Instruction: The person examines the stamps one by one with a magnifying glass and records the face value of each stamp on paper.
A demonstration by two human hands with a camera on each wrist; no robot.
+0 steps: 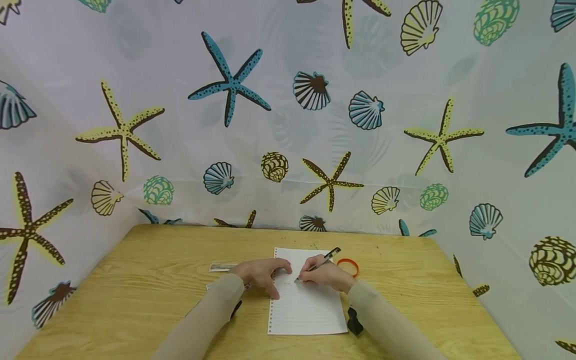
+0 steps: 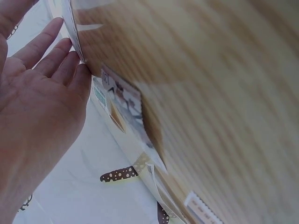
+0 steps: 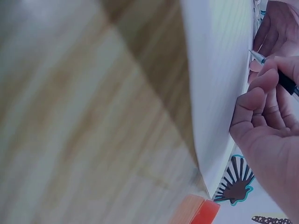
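Observation:
A sheet of lined white paper (image 1: 306, 315) with punched holes down its left edge lies on the wooden table. My right hand (image 1: 327, 276) pinches a pen (image 1: 332, 254) with a dark grip and clear barrel, its tip at the paper near some small faint marks. In the right wrist view the pen (image 3: 286, 82) sits between thumb and curled fingers. My left hand (image 1: 261, 274) rests at the paper's left edge, thumb and fingers spread. The left wrist view shows that hand (image 2: 44, 93) with fingers extended, holding nothing.
Left of the paper lie small printed slips (image 1: 220, 267), one a stamp-like picture (image 2: 124, 100), partly under my left arm. A red-orange ring (image 1: 355, 263) lies by my right wrist, and a black object (image 1: 354, 322) by the right sleeve. A patterned curtain (image 1: 288, 125) surrounds the table.

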